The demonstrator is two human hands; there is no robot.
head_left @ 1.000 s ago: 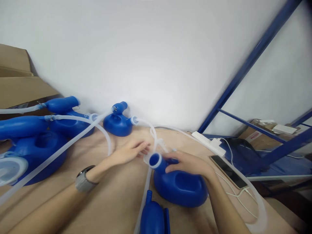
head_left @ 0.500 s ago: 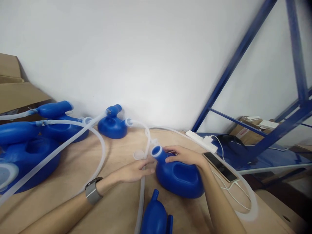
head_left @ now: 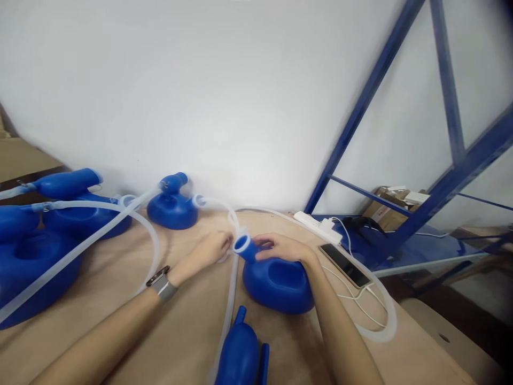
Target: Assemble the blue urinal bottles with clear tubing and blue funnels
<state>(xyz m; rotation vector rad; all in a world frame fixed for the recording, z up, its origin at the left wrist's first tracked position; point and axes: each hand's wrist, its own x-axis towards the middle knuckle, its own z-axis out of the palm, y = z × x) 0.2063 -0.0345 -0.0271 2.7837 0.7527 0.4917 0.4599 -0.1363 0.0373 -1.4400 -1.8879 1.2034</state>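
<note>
A blue bottle (head_left: 280, 286) with a wide white-rimmed mouth stands on the wooden table (head_left: 184, 331). My right hand (head_left: 280, 247) rests over its neck, the fingers curled around it. Left of the mouth, my left hand (head_left: 210, 249) has its fingers bent together over a pale round piece, mostly hidden under them. A translucent hose (head_left: 230, 305) runs down the table between my left hand and the bottle. Nearer to me lies a blue bulb-shaped part (head_left: 240, 353) with a narrow spout.
Several blue bottles with hoses, one of them small (head_left: 172, 210), stand at the left and back. On the right are a phone (head_left: 345, 266) with a white cable, a power strip (head_left: 318, 227) and a blue metal frame (head_left: 360, 107). A cardboard box (head_left: 28, 160) is far left.
My left hand has moved up and away from the bottle's side, and its fingers have closed over the pale round piece. The view has shifted right.
</note>
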